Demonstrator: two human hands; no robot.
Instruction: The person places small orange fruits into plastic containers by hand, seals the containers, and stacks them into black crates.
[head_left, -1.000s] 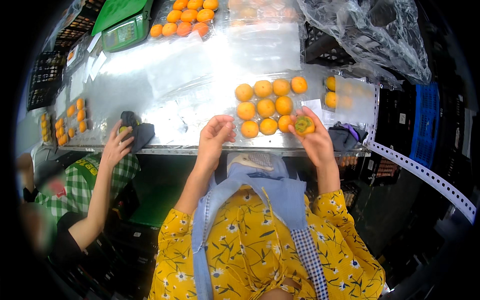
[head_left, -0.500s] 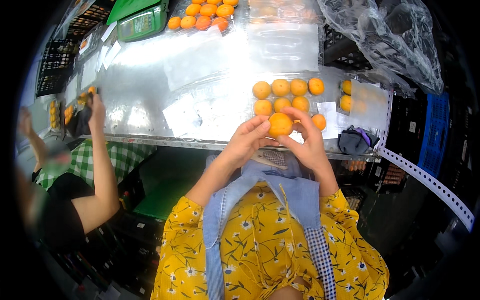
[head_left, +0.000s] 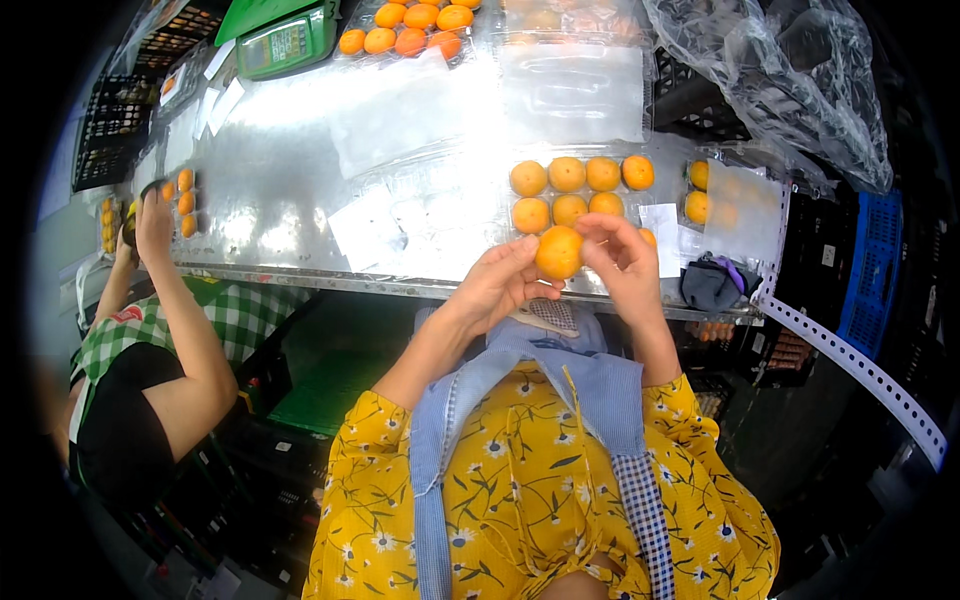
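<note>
In front of my body, just past the table edge, my left hand (head_left: 500,282) grips a mandarin (head_left: 559,252) between its thumb and fingers. Close against the fruit's right side is my right hand (head_left: 624,262), its fingers bent and apart; whether a fingertip touches the peel I cannot tell. Right behind my hands a clear plastic tray (head_left: 512,240) holds several mandarins in rows, and my right hand covers part of its near row. A white paper slip (head_left: 660,238) lies beside the tray.
Left, a co-worker's hands (head_left: 150,225) handle something by small fruit trays. A green scale (head_left: 285,40) and another mandarin tray (head_left: 410,40) stand at the back. Right are a film-covered tray (head_left: 735,210), a dark pouch (head_left: 712,282), crumpled plastic (head_left: 780,80) and a blue crate (head_left: 868,275).
My right hand has loosened from the mandarin and shifted slightly right, while my left hand still holds it. The co-worker's hands have moved left, uncovering a fruit tray.
</note>
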